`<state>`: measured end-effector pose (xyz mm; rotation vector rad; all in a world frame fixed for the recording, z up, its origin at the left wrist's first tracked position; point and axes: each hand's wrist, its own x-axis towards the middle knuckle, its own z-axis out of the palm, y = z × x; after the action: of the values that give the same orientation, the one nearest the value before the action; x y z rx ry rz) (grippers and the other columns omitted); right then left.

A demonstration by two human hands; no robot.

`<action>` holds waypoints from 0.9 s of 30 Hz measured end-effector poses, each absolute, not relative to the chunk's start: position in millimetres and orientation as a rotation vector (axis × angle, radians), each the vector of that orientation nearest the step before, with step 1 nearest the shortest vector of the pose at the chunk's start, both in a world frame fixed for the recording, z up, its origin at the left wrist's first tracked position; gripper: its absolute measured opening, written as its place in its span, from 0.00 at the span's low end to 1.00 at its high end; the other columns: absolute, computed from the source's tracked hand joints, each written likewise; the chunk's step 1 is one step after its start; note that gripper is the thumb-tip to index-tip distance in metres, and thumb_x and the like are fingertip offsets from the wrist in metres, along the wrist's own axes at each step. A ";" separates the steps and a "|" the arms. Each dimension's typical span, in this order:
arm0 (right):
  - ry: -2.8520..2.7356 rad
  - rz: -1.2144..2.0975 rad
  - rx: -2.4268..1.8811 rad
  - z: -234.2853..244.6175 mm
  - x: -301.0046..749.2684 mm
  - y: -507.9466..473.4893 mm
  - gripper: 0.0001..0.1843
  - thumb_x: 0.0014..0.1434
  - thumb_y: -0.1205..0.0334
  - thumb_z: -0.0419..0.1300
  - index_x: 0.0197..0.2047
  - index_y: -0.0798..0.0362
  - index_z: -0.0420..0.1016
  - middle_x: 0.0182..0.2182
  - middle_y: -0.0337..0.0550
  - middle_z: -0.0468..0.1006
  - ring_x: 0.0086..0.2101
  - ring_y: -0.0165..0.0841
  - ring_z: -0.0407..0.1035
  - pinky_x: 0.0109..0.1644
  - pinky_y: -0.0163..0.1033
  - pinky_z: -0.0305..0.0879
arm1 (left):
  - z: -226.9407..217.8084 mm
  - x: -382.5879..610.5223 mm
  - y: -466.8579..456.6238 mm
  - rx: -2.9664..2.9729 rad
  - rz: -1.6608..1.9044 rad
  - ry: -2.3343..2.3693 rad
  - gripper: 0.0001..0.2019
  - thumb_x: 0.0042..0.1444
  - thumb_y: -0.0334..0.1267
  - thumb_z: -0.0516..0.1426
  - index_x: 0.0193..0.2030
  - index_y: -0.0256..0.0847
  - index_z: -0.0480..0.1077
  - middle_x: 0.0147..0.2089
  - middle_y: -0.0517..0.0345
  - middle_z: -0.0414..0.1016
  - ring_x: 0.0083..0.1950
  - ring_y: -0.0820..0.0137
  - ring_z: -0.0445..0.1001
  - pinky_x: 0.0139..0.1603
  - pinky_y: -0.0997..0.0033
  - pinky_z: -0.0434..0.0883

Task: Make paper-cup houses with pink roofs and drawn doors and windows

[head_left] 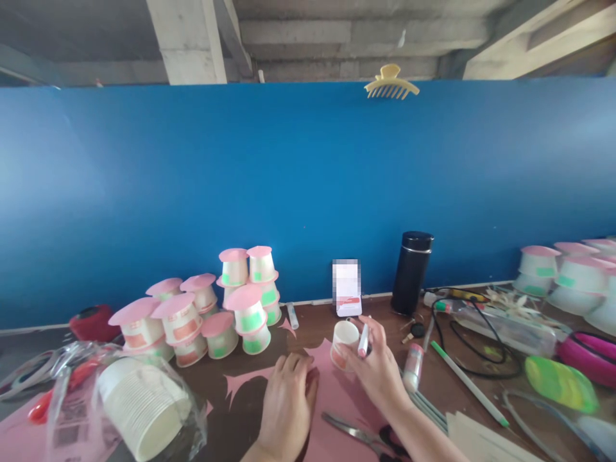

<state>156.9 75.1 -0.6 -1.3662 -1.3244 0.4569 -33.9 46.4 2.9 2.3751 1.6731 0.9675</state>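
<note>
My right hand [378, 364] has a white marker with a red end [364, 341] between its fingers. Its fingertips also touch a white paper cup [345, 335], which stands upright on a sheet of pink paper [323, 428]. Palm down on the left part of this sheet, my left hand [287, 403] has its fingers slightly bent and holds nothing that I can see. Scissors [353, 434] lie on the paper between my forearms, their handles partly behind my right arm. Jagged pink offcuts [244, 384] lie beside my left hand.
Cups with pink paper discs [245, 301] stand stacked at the left. A bag of nested cups [144, 407] lies in front. Behind are a phone [347, 289] and a black flask [412, 273]. A glue bottle [413, 367], green-ended stick [469, 383] and cable [481, 372] lie right.
</note>
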 end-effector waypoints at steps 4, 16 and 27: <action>-1.191 0.527 -1.360 8.1 158.9 74.3 0.30 0.48 0.49 0.66 0.53 0.47 0.65 0.43 0.42 0.76 0.41 0.42 0.74 0.43 0.46 0.70 | 2.1 -31.6 45.0 2.298 1.133 1.601 0.12 0.61 0.36 0.50 0.49 0.41 0.70 0.45 0.48 0.73 0.48 0.57 0.70 0.48 0.57 0.66; -0.914 0.872 -1.103 34.2 141.7 58.2 0.28 0.52 0.49 0.66 0.53 0.48 0.62 0.34 0.39 0.81 0.35 0.38 0.77 0.34 0.36 0.73 | -1.4 -5.4 44.4 1.066 1.084 0.976 0.29 0.45 0.51 0.65 0.51 0.35 0.73 0.29 0.56 0.71 0.29 0.71 0.67 0.32 0.71 0.64; -1.051 0.824 -0.990 22.2 131.4 55.4 0.24 0.56 0.50 0.62 0.53 0.47 0.61 0.39 0.44 0.80 0.38 0.41 0.78 0.39 0.44 0.77 | 9.9 4.9 34.3 0.695 1.198 0.805 0.12 0.40 0.39 0.70 0.30 0.34 0.79 0.27 0.58 0.72 0.30 0.75 0.67 0.35 0.76 0.68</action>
<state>131.4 55.4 22.2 -0.9901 -1.0508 0.8241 4.9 34.3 9.9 0.6947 0.8048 1.1975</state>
